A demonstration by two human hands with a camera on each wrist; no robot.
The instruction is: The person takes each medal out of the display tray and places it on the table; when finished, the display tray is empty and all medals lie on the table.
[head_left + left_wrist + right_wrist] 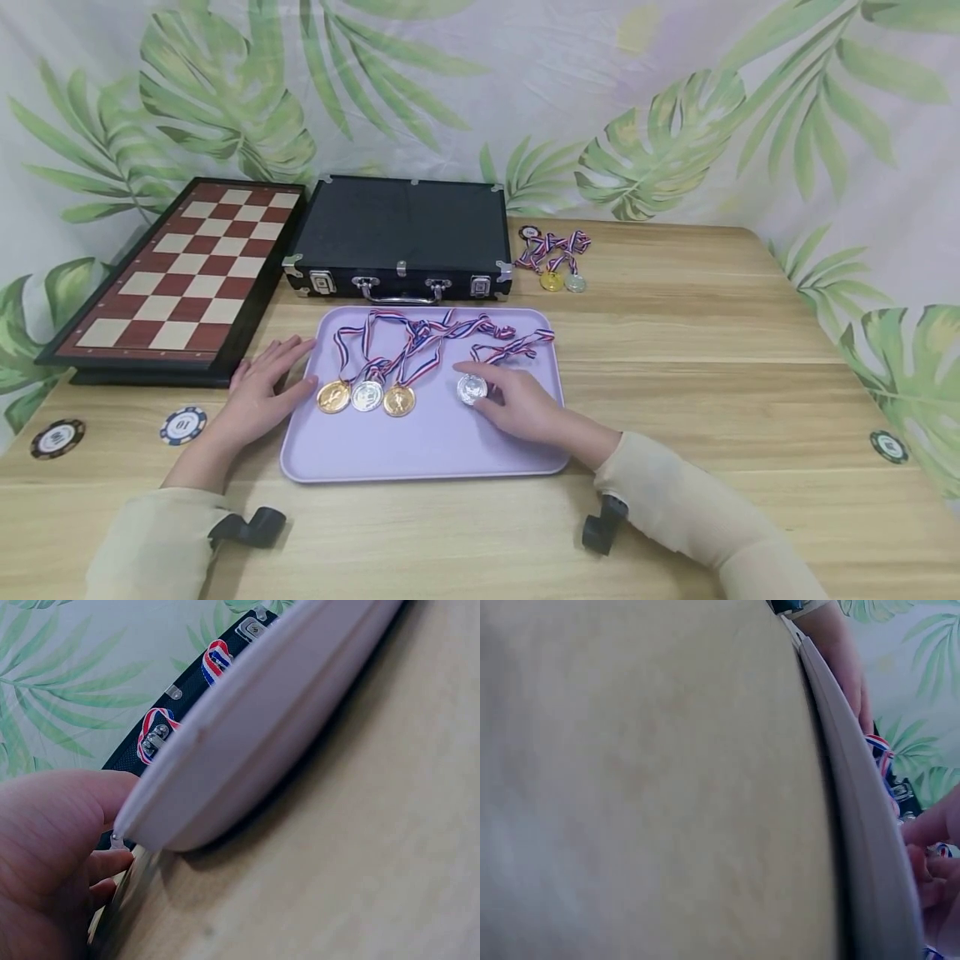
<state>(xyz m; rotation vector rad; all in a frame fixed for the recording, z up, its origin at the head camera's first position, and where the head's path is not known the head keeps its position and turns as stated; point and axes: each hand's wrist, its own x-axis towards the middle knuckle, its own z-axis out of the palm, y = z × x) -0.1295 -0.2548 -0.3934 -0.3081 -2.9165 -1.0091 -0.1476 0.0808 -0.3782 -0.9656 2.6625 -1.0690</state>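
Observation:
On a lilac tray [360, 454], my right hand [521, 402] pinches a silver medal [472, 388] between thumb and fingers near the right side. Its striped ribbon [517, 343] trails up toward the tray's back right corner. My left hand [258, 396] lies at the tray's left edge, fingers extended and the thumb touching the rim, as the left wrist view also shows. Between the hands, a gold medal [333, 397], a silver medal [367, 396] and another gold medal [400, 400] sit in a row with red, white and blue ribbons spread behind them.
Behind the tray stands a black case [401, 225] with a metal handle. A chessboard box [187, 275] is at the left. Poker chips [183, 426] lie about the table. A gold medal [552, 281] and a silver medal [576, 282] lie right of the case.

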